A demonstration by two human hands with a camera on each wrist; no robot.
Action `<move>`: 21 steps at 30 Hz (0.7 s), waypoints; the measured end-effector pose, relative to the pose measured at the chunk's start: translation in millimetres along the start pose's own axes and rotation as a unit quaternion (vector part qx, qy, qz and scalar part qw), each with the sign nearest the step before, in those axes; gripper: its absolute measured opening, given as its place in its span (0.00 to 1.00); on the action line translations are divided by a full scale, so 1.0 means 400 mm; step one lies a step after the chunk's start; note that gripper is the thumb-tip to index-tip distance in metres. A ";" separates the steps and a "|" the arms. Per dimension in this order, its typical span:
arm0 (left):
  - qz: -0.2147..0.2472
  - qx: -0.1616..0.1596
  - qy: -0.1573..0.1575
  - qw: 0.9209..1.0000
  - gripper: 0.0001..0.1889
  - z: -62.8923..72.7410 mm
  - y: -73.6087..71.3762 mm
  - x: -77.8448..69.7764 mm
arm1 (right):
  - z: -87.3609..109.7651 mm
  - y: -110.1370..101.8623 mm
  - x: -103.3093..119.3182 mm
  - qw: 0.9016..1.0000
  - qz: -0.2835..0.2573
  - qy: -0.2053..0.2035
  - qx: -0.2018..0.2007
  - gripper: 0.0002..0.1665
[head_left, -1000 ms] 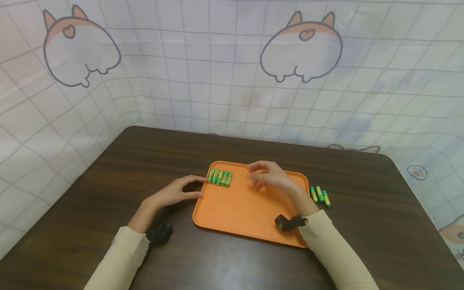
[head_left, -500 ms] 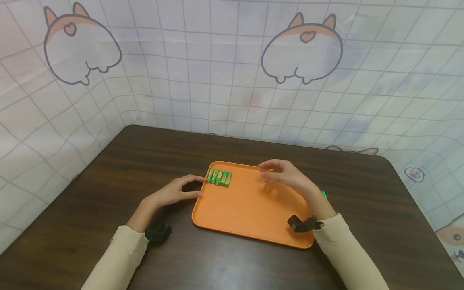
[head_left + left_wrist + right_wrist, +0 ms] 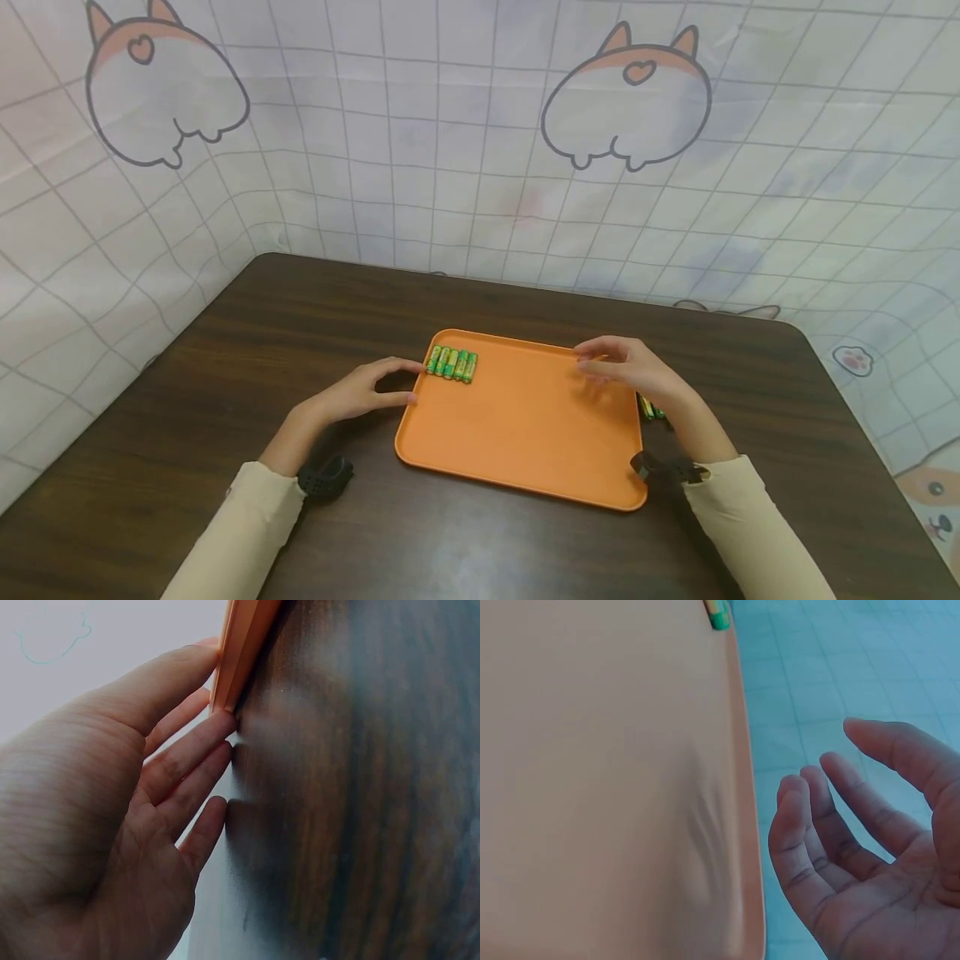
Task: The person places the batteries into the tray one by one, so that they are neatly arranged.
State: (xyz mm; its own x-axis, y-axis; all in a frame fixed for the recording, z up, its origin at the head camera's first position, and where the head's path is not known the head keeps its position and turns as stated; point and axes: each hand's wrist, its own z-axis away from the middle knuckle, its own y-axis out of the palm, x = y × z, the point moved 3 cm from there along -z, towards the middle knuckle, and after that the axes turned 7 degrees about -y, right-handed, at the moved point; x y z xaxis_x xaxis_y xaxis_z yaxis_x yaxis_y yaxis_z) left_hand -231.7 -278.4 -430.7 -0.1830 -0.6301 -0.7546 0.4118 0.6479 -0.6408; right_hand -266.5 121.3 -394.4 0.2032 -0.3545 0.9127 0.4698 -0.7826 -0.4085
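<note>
An orange tray (image 3: 517,425) lies on the dark table, with a row of several green and yellow batteries (image 3: 452,364) side by side in its far left corner. At the tray's left edge rests my left hand (image 3: 356,393), its thumb and fingers spread apart; the left wrist view shows the fingertips touching the tray's rim (image 3: 244,652) and the table. My right hand (image 3: 626,367) hovers above the tray's far right corner, fingers loosely bent. Nothing sits between its thumb and fingers in the right wrist view. More batteries (image 3: 649,408) lie just right of the tray, partly hidden by the right forearm.
The dark wood table (image 3: 315,308) extends around the tray on every side. A white grid-patterned cloth (image 3: 465,167) with cartoon animals hangs behind it and along its sides. Each wrist wears a black strap (image 3: 326,479) with a camera.
My right hand has moved rightward over the tray, from its middle to the far right corner, holding nothing. The left hand stays at the left rim. The right forearm now covers part of the loose batteries.
</note>
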 end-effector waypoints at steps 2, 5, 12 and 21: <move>0.001 -0.001 0.001 1.000 0.29 0.000 0.000 0.000 | 0.010 -0.010 -0.006 1.000 0.001 0.004 -0.002 0.29; 0.001 -0.001 0.003 1.000 0.29 0.000 0.000 -0.001 | 0.023 -0.026 -0.015 1.000 0.002 0.010 -0.005 0.29; 0.000 -0.003 0.005 1.000 0.28 0.001 0.000 0.000 | 0.057 -0.062 -0.041 1.000 -0.006 0.008 -0.016 0.28; 0.001 -0.003 0.008 1.000 0.28 0.001 0.001 -0.001 | 0.118 -0.112 -0.071 0.999 0.015 0.014 -0.029 0.26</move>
State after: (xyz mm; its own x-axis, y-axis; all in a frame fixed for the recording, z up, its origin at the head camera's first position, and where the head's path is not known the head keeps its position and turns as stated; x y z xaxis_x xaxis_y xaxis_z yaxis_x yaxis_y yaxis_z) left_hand -231.2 -278.0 -430.7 -0.1973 -0.6219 -0.7578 0.4061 0.6517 -0.6406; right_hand -252.7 190.6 -401.7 0.1923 -0.3909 0.9001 0.4130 -0.7998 -0.4356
